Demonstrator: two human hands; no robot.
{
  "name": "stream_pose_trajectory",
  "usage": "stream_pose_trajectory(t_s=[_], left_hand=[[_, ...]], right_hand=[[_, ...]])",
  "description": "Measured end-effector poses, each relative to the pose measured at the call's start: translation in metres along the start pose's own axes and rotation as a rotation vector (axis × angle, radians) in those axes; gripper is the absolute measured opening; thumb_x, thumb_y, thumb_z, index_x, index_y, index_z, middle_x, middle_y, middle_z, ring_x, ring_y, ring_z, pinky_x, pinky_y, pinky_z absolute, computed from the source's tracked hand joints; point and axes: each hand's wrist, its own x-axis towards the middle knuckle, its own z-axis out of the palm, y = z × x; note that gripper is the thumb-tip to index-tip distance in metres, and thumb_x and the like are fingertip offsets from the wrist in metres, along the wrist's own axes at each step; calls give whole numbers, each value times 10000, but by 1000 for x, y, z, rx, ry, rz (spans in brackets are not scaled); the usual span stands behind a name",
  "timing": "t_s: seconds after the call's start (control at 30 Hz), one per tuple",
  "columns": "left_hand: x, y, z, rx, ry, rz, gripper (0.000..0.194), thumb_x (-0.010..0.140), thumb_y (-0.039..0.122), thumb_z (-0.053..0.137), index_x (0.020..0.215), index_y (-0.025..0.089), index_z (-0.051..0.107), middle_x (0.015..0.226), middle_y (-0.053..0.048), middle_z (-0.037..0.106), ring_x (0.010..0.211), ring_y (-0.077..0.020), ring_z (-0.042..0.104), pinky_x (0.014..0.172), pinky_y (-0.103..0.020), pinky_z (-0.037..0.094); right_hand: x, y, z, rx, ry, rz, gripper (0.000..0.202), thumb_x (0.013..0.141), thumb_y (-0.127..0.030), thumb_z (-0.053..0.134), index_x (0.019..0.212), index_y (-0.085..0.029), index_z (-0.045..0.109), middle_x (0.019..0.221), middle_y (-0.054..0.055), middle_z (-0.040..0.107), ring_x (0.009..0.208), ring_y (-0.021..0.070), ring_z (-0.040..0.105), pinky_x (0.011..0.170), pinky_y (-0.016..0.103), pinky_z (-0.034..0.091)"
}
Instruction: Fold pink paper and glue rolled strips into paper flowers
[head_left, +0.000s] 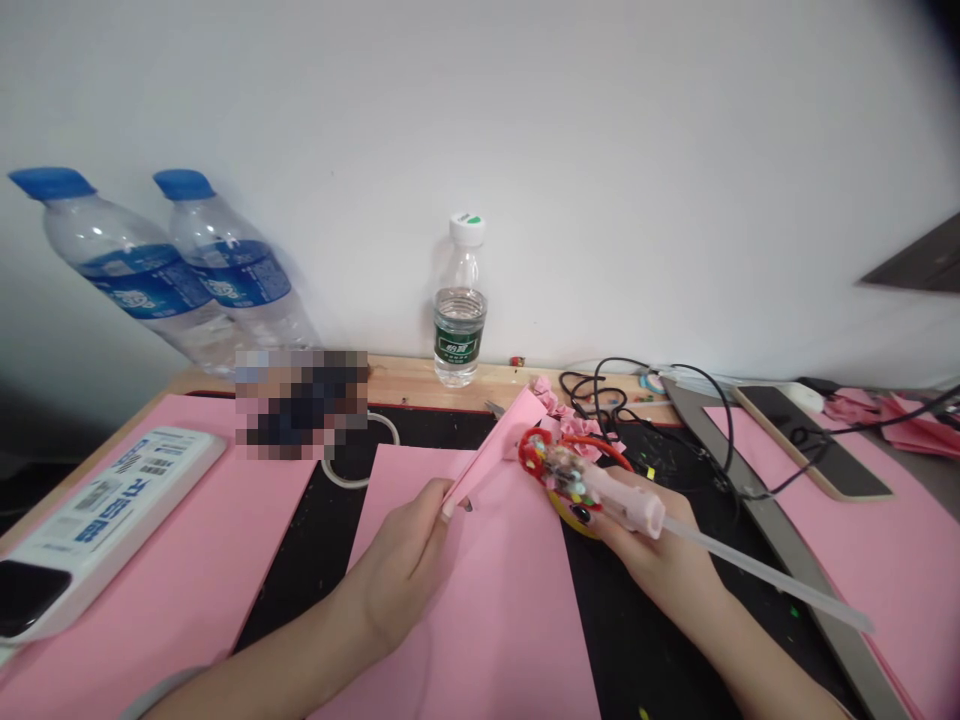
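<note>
My left hand (405, 555) is closed, its thumb and fingers pinching the lower end of a rolled or folded pink paper piece (501, 440) that slants up to the right. Beneath it lies a flat pink paper sheet (487, 620). In my right hand (667, 545) is a glue gun (630, 500) with a pale pink body, colourful bits on its front and a red tip end close to the paper. A long translucent glue stick (780, 575) sticks out of its back. A yellow part with a black eye shows under the gun. Some right fingers are hidden.
Crumpled pink paper (574, 440) and black cables (600, 395) lie beyond my right hand. A small water bottle (459, 320) and two large bottles (225, 270) stand by the wall. A white device (135, 500) lies left, a phone (817, 445) right, both on pink sheets.
</note>
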Motion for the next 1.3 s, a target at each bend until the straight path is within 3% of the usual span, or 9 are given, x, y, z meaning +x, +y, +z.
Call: stream_pose_trajectory(t_s=[0.4,0.83,1.07,1.3], left_hand=[[-1,1,0,25,-18,-7,258,968,325,229,873,212,440,664,25,495,594,-166,465,577,-285,323],[-1,-1,0,29,-36,-15,238,956,303,241,902,208,452,675,16,499,600,-166,462,577,-286,342],[0,-1,-2,28,-39,-6,213,948,268,256,887,207,451,684,16,505,596,-161,459,572,-277,342],[0,-1,-3,41,-53,-13,202,952,262,259,886,211,442,685,18,511,604,-163,476,573,-275,342]], right_hand=[[-2,3,2,-15,22,22,72,806,-217,574,765,-188,626,656,12,652,539,162,599,493,242,458],[4,9,-3,-51,165,62,185,787,-249,596,915,-161,696,864,90,741,779,268,702,657,328,565],[7,8,-4,-33,234,103,191,808,-283,574,901,-163,688,814,73,746,690,238,701,589,296,558],[3,5,-3,-20,129,53,137,795,-242,579,864,-173,675,786,64,727,682,222,683,576,276,535]])
